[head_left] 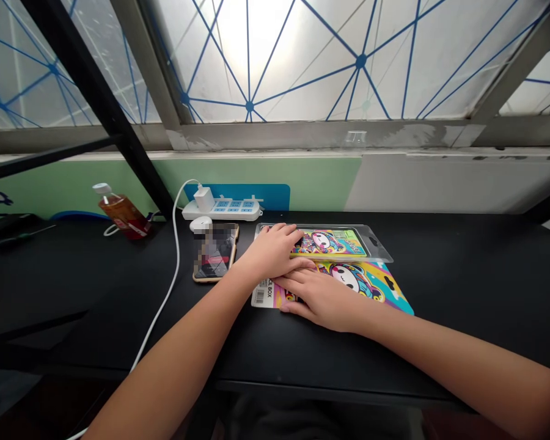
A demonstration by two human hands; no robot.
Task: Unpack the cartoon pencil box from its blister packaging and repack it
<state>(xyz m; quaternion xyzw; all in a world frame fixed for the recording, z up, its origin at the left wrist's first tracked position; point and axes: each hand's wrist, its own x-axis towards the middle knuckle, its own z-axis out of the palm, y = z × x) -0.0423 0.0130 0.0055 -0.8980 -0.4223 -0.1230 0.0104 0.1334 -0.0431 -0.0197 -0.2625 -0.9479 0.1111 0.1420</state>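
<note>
My left hand (272, 252) lies flat across the left part of a clear plastic blister pack (378, 247), its fingers spread on the plastic. The pack holds a colourful cartoon card (330, 242). My right hand (323, 298) rests palm down on a larger printed cartoon box (371, 282), just below the pack, and its fingertips reach towards the barcode label (262, 295). The two hands nearly touch. A smartphone (215, 252) in a gold-edged case lies to the left of my left hand.
A white power strip (222, 209) with a plugged-in charger (204, 198) stands behind the phone, and its white cable (176, 244) runs down past the black desk's front edge (119, 370). A small white oval device (200, 224) and an orange-brown drink bottle (126, 214) stand nearby.
</note>
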